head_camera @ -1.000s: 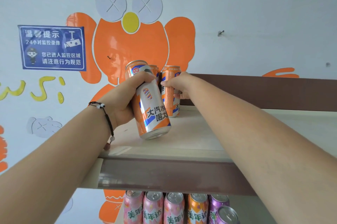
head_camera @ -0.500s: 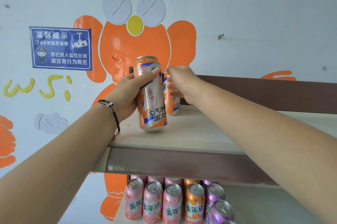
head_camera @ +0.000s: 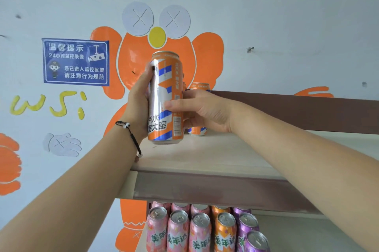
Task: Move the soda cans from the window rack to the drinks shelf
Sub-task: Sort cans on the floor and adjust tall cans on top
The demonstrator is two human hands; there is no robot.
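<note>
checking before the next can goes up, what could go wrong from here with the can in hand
1. The tall orange can is held above the top shelf near its front edge; set down there, it might tip off.
2. The right hand touches it right in front of the standing can; a nudge could topple that one.

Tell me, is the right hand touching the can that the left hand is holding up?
Touching. The head view shows the right hand's thumb lying across the front of the raised can, while the left hand grips it.
</note>
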